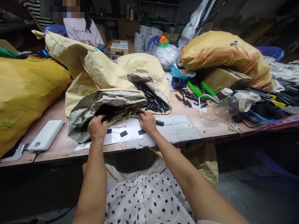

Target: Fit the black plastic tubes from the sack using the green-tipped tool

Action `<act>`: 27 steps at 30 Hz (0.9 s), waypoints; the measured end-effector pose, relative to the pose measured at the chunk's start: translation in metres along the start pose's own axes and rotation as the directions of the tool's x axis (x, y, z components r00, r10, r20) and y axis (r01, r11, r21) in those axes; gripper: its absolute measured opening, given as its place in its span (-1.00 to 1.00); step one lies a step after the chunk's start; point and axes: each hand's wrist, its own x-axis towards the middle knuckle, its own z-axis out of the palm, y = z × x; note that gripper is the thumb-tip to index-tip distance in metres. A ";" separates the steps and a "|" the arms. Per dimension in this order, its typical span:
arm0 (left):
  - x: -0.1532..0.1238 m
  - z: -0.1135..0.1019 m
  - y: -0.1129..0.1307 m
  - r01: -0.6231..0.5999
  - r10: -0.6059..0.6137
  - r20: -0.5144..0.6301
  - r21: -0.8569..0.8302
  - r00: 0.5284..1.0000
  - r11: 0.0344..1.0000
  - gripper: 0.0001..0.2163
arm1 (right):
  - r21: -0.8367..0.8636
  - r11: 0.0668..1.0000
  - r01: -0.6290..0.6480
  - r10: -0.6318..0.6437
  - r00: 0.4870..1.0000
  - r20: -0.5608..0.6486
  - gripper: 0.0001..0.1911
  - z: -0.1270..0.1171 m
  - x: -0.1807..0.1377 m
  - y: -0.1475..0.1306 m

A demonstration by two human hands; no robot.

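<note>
Our left hand (97, 128) at near sack (80, 116), grip we cannot tell; our right hand (147, 122) holds black-handled tool (160, 123) at right. Far sack (144, 62) holds black parts (154, 100); far-right green tray (211, 91), green bits (196, 90).

Looks brightest across the tabletop (215, 126), fading to murk at the back shelves (161, 3) and near-black inside the nearest sack (107, 97). Glints off the clear jar (227, 105). Stretches toward the edges, softens in the background, pixelates at upper left.

sack (102, 68): pale yellow | blouse (149, 199): white, black dots | tray (194, 91): green
</note>
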 end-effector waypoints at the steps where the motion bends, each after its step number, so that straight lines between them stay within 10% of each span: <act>1: -0.009 0.000 0.010 -0.027 0.027 -0.005 -0.002 1.000 1.000 -0.75 | -0.001 1.000 -0.003 0.003 1.000 -0.002 -0.69 0.000 0.000 0.000; 9: -0.055 0.030 0.051 -0.222 0.307 0.447 -0.234 0.840 0.947 -0.74 | 0.006 1.000 0.006 -0.006 1.000 -0.020 -0.70 0.002 0.000 0.002; 27: -0.051 0.029 0.035 -0.197 0.273 0.370 -0.230 0.888 0.953 -0.86 | 0.205 0.979 -0.015 0.014 1.000 0.006 -0.67 -0.035 -0.031 -0.001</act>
